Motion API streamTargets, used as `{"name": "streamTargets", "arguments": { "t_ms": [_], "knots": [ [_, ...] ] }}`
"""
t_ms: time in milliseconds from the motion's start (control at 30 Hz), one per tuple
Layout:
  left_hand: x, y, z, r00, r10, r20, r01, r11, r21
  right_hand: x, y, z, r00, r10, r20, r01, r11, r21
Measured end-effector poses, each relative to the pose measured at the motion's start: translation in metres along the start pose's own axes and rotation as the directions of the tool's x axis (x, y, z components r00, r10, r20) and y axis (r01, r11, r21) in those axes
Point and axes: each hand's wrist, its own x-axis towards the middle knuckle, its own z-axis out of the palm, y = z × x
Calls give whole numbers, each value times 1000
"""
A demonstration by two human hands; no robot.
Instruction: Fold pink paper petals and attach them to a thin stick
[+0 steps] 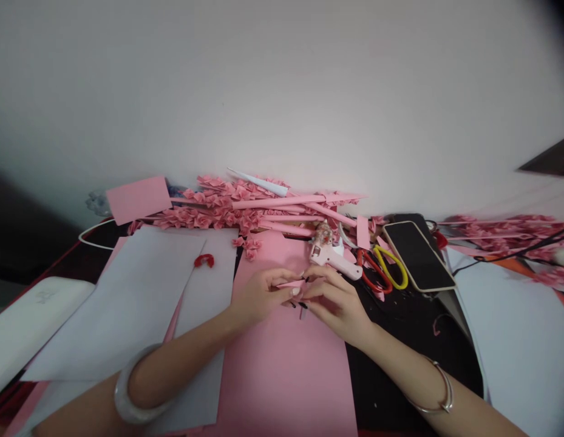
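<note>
My left hand (258, 294) pinches a small folded piece of pink paper (291, 284) between thumb and fingers. From the other side, my right hand (339, 300) grips the same piece with its fingertips, so the two hands almost touch. Below them lies a large pink sheet (288, 370). Part of the small piece is hidden behind the fingers. Just beyond my right hand rests a white glue gun (334, 258), with red-handled scissors (375, 273) and yellow-handled scissors (395, 267) beside it.
Pink paper flowers and rolled stems (236, 206) are heaped along the wall. White sheets (127, 303) and a white device (36, 321) lie at left. A phone (418, 255) is at right, near more white paper (527, 340) and pink flowers (504, 230).
</note>
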Motion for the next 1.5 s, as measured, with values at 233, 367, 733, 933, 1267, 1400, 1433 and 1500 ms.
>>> {"name": "streamTargets", "arguments": {
  "t_ms": [233, 367, 733, 933, 1267, 1400, 1433, 1500],
  "knots": [
    [0, -5, -1, 1000, -12, 20, 12, 999, 41, 0, 1, 3, 983, 184, -7, -183, 978, 99],
    [1, -7, -1, 999, -28, 39, 28, 999, 21, 0, 3, 4, 970, 245, 3, -243, 961, 130],
    [-2, 2, 3, 989, -2, 148, 5, 1000, -16, -2, 4, 8, 927, 374, 8, -373, 921, 111],
    [-1, 0, 1, 991, -4, 130, 7, 1000, -25, -3, 7, 9, 898, 441, 5, -435, 884, 173],
    [-2, 1, -2, 982, 8, 190, -1, 999, -38, -3, 10, 12, 871, 490, -13, -467, 838, 282],
    [-2, 1, -2, 980, 16, 199, 0, 997, -80, -4, 9, 10, 872, 490, -8, -470, 840, 271],
    [-1, 1, -1, 980, 15, 201, 7, 994, -107, -4, 9, 10, 870, 493, 10, -477, 836, 271],
    [-1, 0, -1, 979, 7, 204, 24, 988, -149, -5, 9, 10, 869, 492, 51, -485, 828, 281]
  ]
}}
